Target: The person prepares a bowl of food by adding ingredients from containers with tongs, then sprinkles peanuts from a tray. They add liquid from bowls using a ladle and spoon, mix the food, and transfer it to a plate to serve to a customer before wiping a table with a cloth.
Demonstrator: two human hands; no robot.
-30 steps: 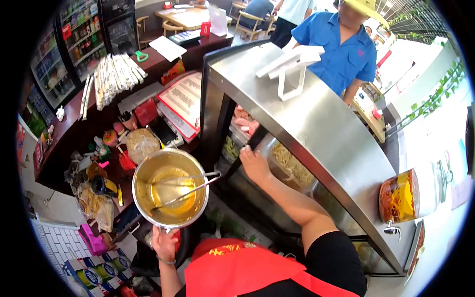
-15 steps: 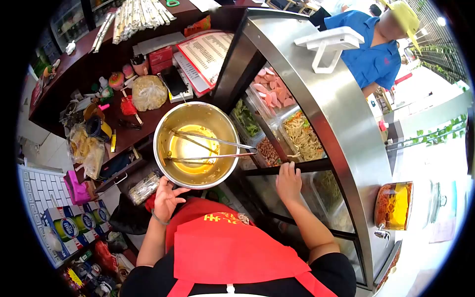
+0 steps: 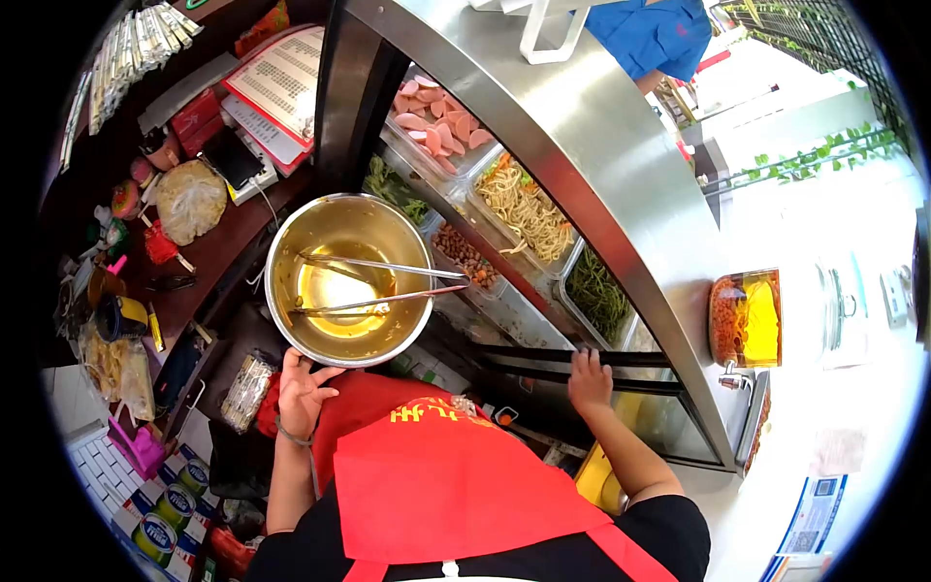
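Observation:
My left hand [image 3: 303,396] grips the near rim of a steel bowl [image 3: 293,236], with the fingertips hidden under it. Metal tongs [image 3: 383,266] lie in the bowl, their joined end over the right rim, above a little yellowish liquid. My right hand [image 3: 590,384] has its fingers hooked over the dark frame edge of a sliding glass door [image 3: 645,390] on the display case. Inside the case are trays of pink slices [image 3: 441,124], noodles [image 3: 524,211], peanuts [image 3: 464,254], green leaves [image 3: 396,194] and dark green strips [image 3: 596,294].
The steel case top [image 3: 582,116] curves along my right, with a jar of red food [image 3: 732,320] beyond it. To my left a dark counter [image 3: 218,257] carries a bag [image 3: 192,202], a phone [image 3: 231,157] and menus [image 3: 281,82]. Another person's blue shirt [image 3: 650,34] shows behind the case.
My right hand has slid the glass door toward me, uncovering more trays. The view has turned, and my left hand still holds the bowl with the tongs in it.

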